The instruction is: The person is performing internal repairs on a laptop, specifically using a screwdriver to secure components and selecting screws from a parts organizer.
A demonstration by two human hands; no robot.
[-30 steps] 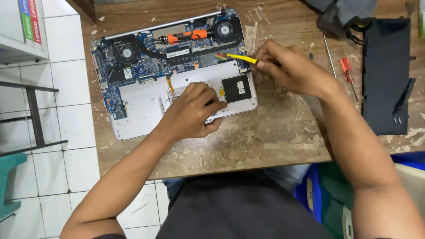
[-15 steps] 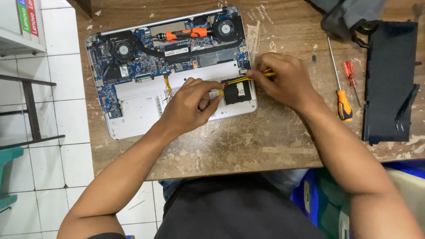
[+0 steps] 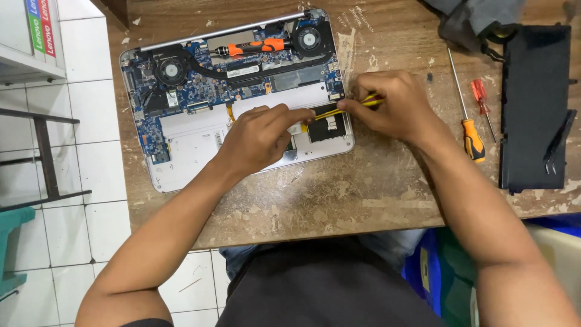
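We see the opened laptop (image 3: 200,121) lying on the table (image 3: 339,194), both hands over its right end. Right of it lie two screwdrivers (image 3: 469,130), then a flat panel (image 3: 532,103) further right.

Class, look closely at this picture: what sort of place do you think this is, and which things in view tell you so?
Probably a small electronics repair bench. An opened laptop lies with its circuit board and fans bare on a worn, scratched wooden table. Screwdrivers lie beside it, and the right hand works a yellow tool inside.
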